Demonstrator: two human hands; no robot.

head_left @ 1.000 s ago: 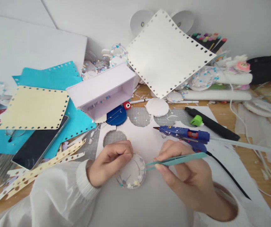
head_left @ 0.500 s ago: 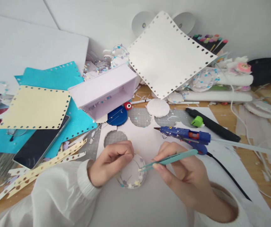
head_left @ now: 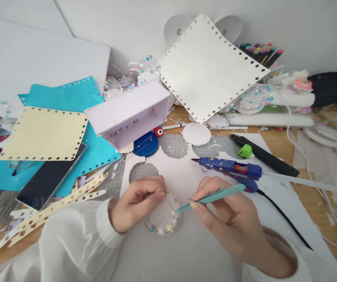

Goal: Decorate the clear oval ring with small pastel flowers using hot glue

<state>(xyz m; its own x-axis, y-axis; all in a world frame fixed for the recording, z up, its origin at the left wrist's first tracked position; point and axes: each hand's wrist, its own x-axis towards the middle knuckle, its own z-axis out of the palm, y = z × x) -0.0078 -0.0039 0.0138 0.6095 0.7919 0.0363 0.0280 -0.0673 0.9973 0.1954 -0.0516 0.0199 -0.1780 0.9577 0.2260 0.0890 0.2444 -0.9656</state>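
A thin wire ring (head_left: 173,228) dotted with small paper stars in white, yellow, grey and blue lies over a pale round disc on white paper. My left hand (head_left: 139,201) is closed at the ring's upper left, thumb and finger pinched on its edge; the exact grip is partly hidden. In my right hand (head_left: 230,219) are turquoise tweezers (head_left: 218,194), held between thumb and fingers. Their tips meet a small pale-yellow star at the ring's right side. Just beyond that hand rests a blue hot glue gun (head_left: 230,166), its nozzle pointing left.
Behind are a lilac box (head_left: 127,111), a blue round pad (head_left: 146,144), a white disc (head_left: 196,134) and a punched white card (head_left: 212,68). A phone (head_left: 51,176) lies left under yellow card (head_left: 43,133). A black pen-shaped tool (head_left: 265,154) and the glue gun's cable (head_left: 286,219) lie right.
The tweezers' prongs, slightly apart before, now look pressed together at the yellow star. My right hand has barely shifted; my left hand and the ring stay in place.
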